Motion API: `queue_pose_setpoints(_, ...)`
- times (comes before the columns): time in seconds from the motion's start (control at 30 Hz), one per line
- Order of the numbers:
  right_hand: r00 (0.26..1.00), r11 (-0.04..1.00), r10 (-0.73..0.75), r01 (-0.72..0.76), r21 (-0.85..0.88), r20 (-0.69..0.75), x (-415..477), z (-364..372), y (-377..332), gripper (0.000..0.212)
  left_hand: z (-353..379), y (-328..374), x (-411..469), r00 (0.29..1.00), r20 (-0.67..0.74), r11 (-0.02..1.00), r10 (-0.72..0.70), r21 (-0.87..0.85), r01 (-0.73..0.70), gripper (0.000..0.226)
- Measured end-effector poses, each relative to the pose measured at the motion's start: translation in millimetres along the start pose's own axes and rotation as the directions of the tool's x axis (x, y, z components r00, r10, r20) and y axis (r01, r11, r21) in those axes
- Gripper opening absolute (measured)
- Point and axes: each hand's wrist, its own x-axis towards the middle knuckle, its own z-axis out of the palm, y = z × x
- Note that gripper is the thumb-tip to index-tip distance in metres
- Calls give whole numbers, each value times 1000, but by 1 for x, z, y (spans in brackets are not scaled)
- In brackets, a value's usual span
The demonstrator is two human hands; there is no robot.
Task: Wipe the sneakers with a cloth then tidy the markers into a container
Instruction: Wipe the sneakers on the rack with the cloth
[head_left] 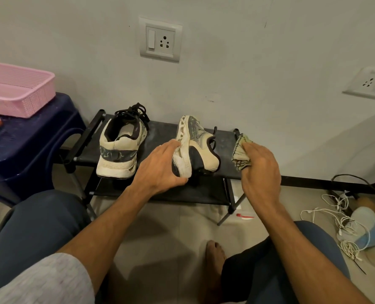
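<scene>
Indoors, sneaker [118,154] on rack [160,134] by wall [248,62]

Two sneakers [118,150] [196,148] — one cloth [241,153], one pink basket [28,99], two wall sockets [160,40] [369,84] — two hands [158,170] [260,170].

Light is diffuse, even and moderately bright. My left hand [160,165], gripping the sneaker [195,148], and my right hand [258,167], holding the cloth [241,154], render sharp. Soft dark shadows lie below my left fingers on the lower shelf [204,191] and under my forearms on the floor [160,238]. Far right of my right fingers, the wall socket [370,84] tilts from wide-angle distortion. Below it, the pale blue object [366,224] is blurred.
</scene>
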Motion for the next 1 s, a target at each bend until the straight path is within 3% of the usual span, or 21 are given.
queue_pose_setpoints(0.1, 998, 995, 12, -6, 98, -61, -6, -1, -7, 54, 0, -1, -1, 1000, -8, 1000, -16, -20, 16, 96)
queue_pose_setpoints(0.17, 979, 984, -148, 161, 79, -141, -10, 2, -15, 58, 1, 0, -1, 1000, -15, 1000, -14, -27, 13, 94)
queue_pose_setpoints(0.23, 901, 917, -398, 396, -45, -174, -11, 8, -24, 48, 1, -1, -1, 1000, -18, 999, -13, -34, 13, 93)
queue_pose_setpoints(0.3, 787, 777, -616, 600, -193, -36, -17, 19, -30, 42, 1, -3, 0, 1000, -17, 999, -14, -45, 13, 93)
queue_pose_setpoints(0.37, 675, 613, -711, 733, -297, 197, -27, 34, -29, 47, 0, -6, 0, 1000, -16, 998, -16, -64, 15, 91)
queue_pose_setpoints(0.53, 496, 313, -766, 844, -436, 410, -19, 36, -17, 48, 0, -7, -1, 1000, -16, 997, -24, -80, 23, 88)
queue_pose_setpoints(0.6, 472, 246, -736, 854, -458, 485, -12, 31, -15, 51, 0, -4, -1, 1000, -18, 998, -16, -66, 15, 87)
queue_pose_setpoints(0.67, 504, 252, -685, 841, -479, 526, -13, 31, -15, 52, 0, -1, -1, 1000, -21, 999, -12, -51, 11, 87)
queue_pose_setpoints(0.83, 645, 383, -580, 755, -532, 497, -22, 29, -19, 48, 1, -2, -1, 1000, -3, 999, -21, -42, 20, 90)
queue_pose_setpoints(0.9, 746, 495, -501, 662, -563, 438, -15, 24, -15, 55, -2, -3, 0, 999, 16, 998, -34, -49, 35, 93)
queue_pose_setpoints(1.0, 916, 743, -315, 400, -537, 247, 5, 9, -2, 71, -4, -5, -1, 998, 35, 997, -53, -53, 55, 96)
